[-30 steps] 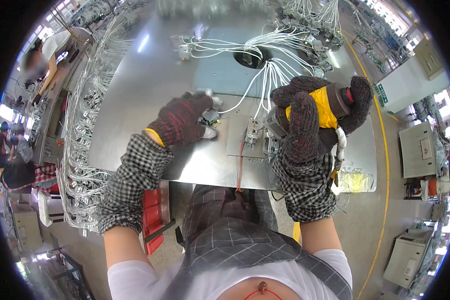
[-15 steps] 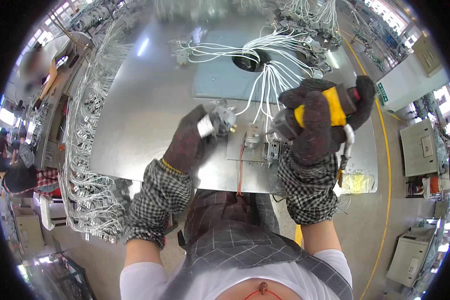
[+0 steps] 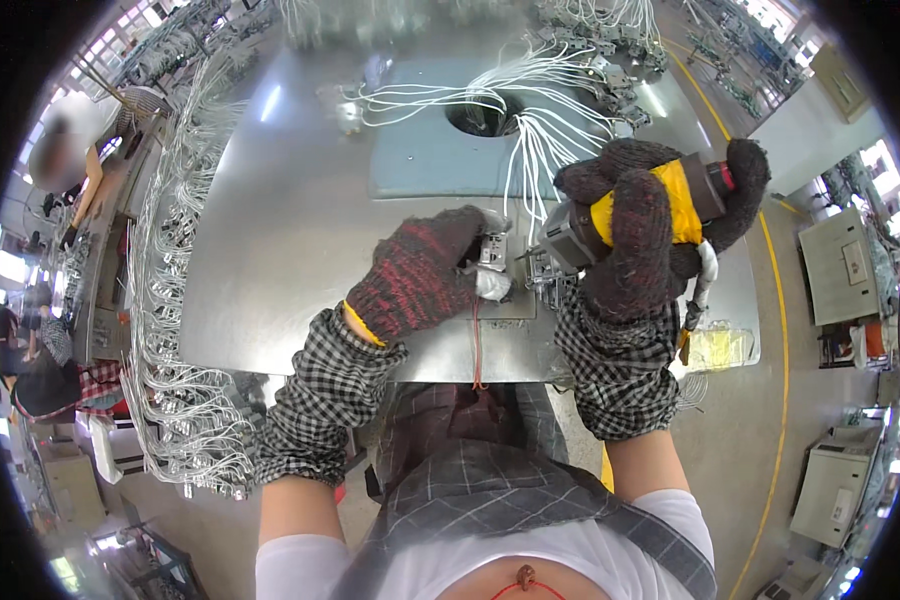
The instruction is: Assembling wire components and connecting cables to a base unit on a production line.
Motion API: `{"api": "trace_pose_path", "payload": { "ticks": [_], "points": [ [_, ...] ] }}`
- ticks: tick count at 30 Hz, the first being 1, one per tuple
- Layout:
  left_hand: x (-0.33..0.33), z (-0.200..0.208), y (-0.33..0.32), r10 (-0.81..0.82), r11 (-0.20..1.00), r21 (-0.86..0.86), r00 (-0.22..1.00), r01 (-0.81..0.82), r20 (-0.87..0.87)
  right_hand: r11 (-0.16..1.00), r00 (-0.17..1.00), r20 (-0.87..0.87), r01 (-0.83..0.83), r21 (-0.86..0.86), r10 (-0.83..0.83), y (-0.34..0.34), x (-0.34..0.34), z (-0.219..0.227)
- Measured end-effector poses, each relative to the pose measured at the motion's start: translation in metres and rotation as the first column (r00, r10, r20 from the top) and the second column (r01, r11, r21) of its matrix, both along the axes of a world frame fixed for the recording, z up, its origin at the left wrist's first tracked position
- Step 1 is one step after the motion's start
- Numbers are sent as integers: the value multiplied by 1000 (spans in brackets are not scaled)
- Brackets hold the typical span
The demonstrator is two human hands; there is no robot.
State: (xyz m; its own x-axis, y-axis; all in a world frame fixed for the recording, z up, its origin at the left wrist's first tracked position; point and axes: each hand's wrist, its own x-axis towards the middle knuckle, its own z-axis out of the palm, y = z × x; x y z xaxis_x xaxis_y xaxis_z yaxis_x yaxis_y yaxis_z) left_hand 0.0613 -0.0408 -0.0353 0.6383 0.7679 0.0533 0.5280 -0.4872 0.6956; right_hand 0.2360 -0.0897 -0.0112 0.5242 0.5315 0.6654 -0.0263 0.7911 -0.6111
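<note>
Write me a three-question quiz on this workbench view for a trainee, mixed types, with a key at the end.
1. True or false: the left hand has its fingertips at a small metal fitting.
2. Multiple choice: what colour is the wrapping around the tool held in the right hand?
A) green
B) yellow
C) blue
3. Compare: which is nearer the person's body, the left hand or the dark round opening beside the white wires?

Key:
1. True.
2. B, yellow.
3. The left hand.
</note>
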Motion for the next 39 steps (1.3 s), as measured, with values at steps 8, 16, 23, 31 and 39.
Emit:
{"api": "trace_pose_path", "payload": {
  "ticks": [8,16,23,31,39],
  "points": [
    [3,-15,-7,-13,994,107,995,24,-102,997,999,-13,-44,-59,43,-10,-12,1],
    [11,-1,7,-87,995,46,992,91,-94,996,937,337,83,44,-93,3,1,-6],
    [9,-19,162,-16,763,641,993,86,-114,969,854,518,91,-231,43,-8,5,0],
    [29,-54,232,168,796,557,797,238,-581,593,493,-456,-798,102,741,4,-24,-17],
    [12,7,161,-11,894,310,708,323,-706,980,883,435,199,-8,-176,1,-16,-9]
  ]
}}
